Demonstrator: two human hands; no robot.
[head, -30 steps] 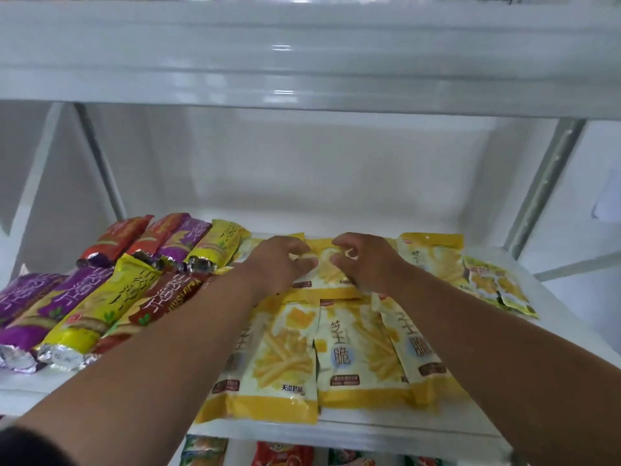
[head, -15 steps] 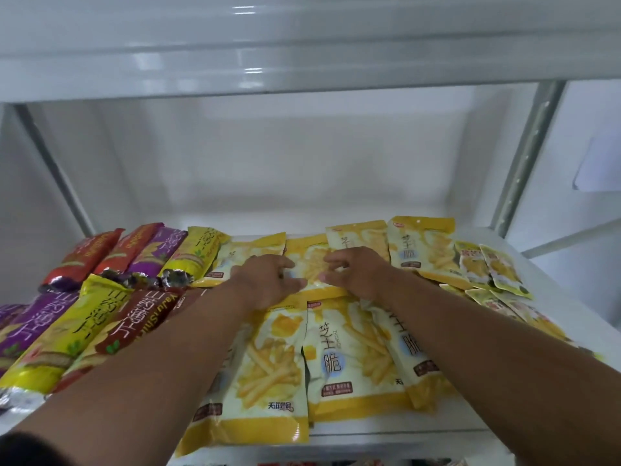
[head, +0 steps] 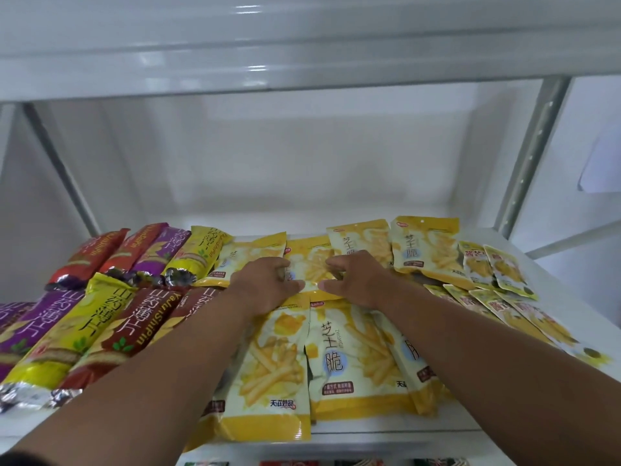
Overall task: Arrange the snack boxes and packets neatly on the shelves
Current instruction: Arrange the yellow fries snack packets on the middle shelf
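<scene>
- yellow fries packet (head: 311, 264) lies flat mid-shelf in the back row, between two more of the same
- left hand (head: 267, 282) grips its left edge, fingers curled over, thumb at the near corner
- right hand (head: 356, 280) pinches the right edge the same way, fingers bent onto the packet
- step looks like squaring this packet into the back row; next move likely calls for sliding it level with its neighbours and letting go
- front row of fries packets (head: 302, 364) lies under the forearms, partly covered
- long snack tubes (head: 111, 317) in red, purple and yellow sit to the left, small yellow sachets (head: 497, 284) to the right, loosely fanned
- white shelf (head: 386, 440) front lip visible; shelf below cut off, only tops of packets show
- fingertips partly hidden, can't tell how firm the hold is
</scene>
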